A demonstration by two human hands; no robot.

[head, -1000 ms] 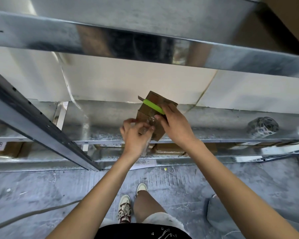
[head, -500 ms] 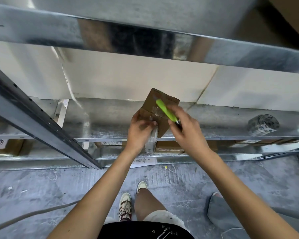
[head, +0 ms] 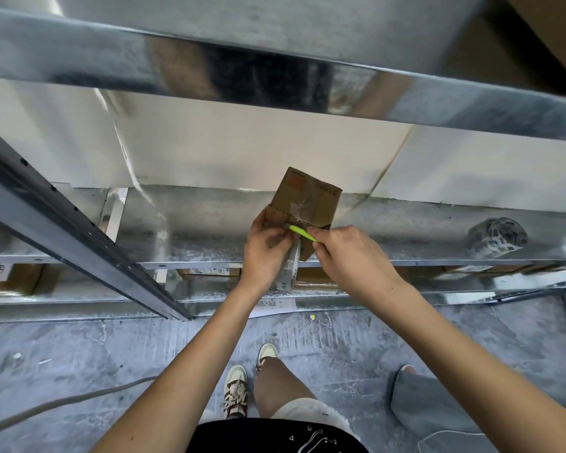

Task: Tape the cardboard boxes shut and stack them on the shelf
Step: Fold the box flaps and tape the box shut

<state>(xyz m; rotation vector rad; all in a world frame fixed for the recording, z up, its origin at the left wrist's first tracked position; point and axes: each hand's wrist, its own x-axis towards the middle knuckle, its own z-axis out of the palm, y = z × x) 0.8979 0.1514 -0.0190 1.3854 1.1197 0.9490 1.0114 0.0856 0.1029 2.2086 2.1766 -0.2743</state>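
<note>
The right hand point(head: 350, 256) has pulled back off the top of the cardboard box point(head: 304, 204), bringing the green cutter point(head: 303, 233) down from the upper face to the taped seam. The left hand point(head: 267, 253) now pinches the tape strip point(head: 291, 266) hanging below the box.

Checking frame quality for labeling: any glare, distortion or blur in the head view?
Head view: wide-angle bend in the shelf beam; glare patches on the galvanized shelf and on the clear tape over the cardboard box; both hands and the green cutter sharp; edges soft.

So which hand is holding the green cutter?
The right hand pinches the green cutter; the left hand grips the cardboard box.
</note>
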